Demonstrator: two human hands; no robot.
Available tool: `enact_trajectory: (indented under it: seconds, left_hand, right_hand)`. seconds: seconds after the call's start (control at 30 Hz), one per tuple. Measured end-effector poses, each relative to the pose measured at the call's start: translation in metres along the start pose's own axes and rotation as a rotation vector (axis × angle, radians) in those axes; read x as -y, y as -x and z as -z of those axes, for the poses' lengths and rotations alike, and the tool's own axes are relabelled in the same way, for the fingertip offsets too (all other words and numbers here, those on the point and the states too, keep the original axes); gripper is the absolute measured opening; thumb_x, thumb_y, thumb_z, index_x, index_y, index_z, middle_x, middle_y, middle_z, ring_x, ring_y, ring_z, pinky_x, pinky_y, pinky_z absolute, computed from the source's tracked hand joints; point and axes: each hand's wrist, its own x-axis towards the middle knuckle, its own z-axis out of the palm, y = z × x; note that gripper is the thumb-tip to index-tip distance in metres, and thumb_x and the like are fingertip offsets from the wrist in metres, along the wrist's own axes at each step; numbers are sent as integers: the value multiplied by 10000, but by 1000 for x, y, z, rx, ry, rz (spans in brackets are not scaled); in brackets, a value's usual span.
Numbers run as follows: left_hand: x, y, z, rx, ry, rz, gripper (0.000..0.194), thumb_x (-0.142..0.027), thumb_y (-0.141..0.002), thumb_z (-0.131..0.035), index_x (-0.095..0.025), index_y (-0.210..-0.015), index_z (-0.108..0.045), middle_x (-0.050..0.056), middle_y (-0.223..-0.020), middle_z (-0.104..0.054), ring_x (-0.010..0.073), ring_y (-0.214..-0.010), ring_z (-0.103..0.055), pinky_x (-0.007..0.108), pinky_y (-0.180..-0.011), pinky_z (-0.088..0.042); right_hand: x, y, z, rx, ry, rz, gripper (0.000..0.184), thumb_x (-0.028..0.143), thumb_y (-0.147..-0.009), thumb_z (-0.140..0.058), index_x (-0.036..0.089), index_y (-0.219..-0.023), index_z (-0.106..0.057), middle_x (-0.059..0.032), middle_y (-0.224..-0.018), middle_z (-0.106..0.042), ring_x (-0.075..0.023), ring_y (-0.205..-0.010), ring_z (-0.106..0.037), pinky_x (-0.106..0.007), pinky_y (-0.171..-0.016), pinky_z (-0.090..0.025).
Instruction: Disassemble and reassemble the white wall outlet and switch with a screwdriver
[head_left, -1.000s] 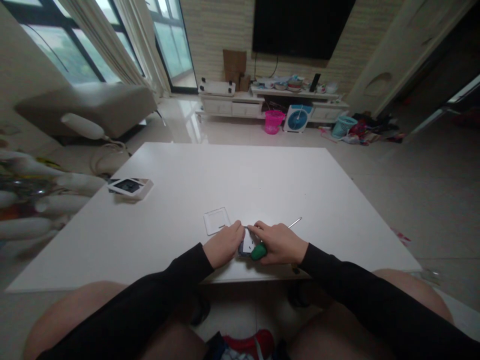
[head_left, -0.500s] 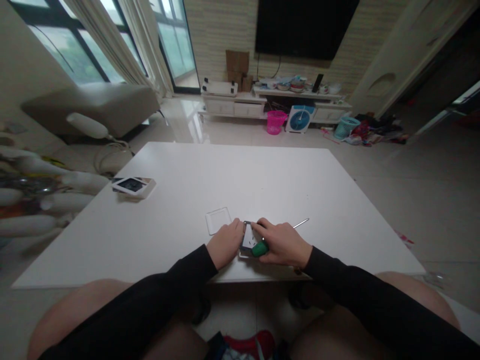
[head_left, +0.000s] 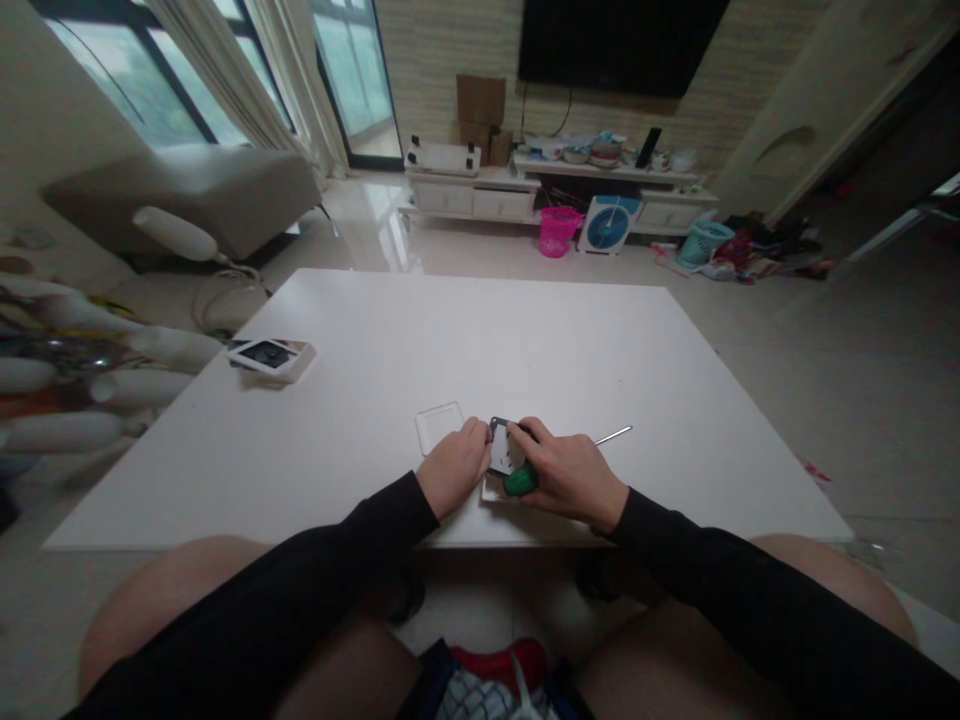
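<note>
A wall socket (head_left: 500,452) with a white face and dark edge is held between my two hands near the table's front edge. My left hand (head_left: 454,466) is closed, its fingers pinching the socket's left side. My right hand (head_left: 576,476) is wrapped around a screwdriver (head_left: 520,480) with a green handle, while its fingers also press on the socket's right side. The metal shaft sticks out past that hand to the right. Below the socket, a white piece (head_left: 493,490) shows in part. A thin clear-and-white frame (head_left: 439,424) lies flat beyond my left hand.
A small box (head_left: 274,358) with a dark picture sits at the left of the white table (head_left: 480,330). Beyond the table stand a pink basket (head_left: 556,235), a blue fan (head_left: 609,226) and a low TV cabinet (head_left: 472,200).
My view has tilted slightly downward. Both hands stay on the socket, which now sits a little higher above the white piece. The screwdriver remains in my right hand.
</note>
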Motion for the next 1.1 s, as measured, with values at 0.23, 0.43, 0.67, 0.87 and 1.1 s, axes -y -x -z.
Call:
enact_trajectory:
  seconds: [0.23, 0.43, 0.67, 0.87, 1.1]
  left_hand:
    - [2, -2, 3, 54, -153, -53, 111, -157, -1066, -416, -161, -1082, -526, 88, -1032, -634, 234, -896, -665, 376, -844, -558]
    - [3, -3, 2, 85, -191, -63, 163, -173, -1089, -376, -136, -1115, -533, 115, -1069, -642, 248, -917, -671, 385, -847, -562]
    - [6, 0, -2, 71, -119, -77, 138, -200, -1085, -389, -157, -1072, -519, 81, -996, -642, 224, -868, -667, 364, -818, -559]
    - [9, 1, -3, 61, -4, -82, 121, -214, -1072, -410, -173, -1040, -519, 65, -950, -628, 220, -844, -655, 350, -802, -541]
    - [11, 2, -3, 30, 68, -85, 149, -233, -1076, -384, -185, -1021, -514, 54, -930, -617, 216, -822, -641, 349, -792, -531]
  right_hand:
    - [-1, -1, -2, -10, 0, 8, 852, 606, -908, -641, 140, -1575, -389, -212, -1533, -535, -278, -834, -740, -367, -576, -470]
    - [-3, 0, -3, -9, -10, 26, 827, 600, -920, -618, 136, -1568, -396, -213, -1511, -548, -267, -808, -732, -353, -569, -445]
    - [-4, 0, -5, 4, 0, 85, 768, 513, -905, -653, 146, -1536, -416, -208, -1494, -542, -252, -811, -711, -337, -567, -421]
    - [-6, -1, -1, 12, 5, 111, 739, 507, -903, -653, 156, -1515, -430, -189, -1444, -572, -240, -781, -699, -332, -551, -390]
    - [-6, -1, -1, 8, 11, 105, 736, 559, -901, -651, 156, -1485, -453, -178, -1415, -596, -245, -778, -700, -333, -527, -344]
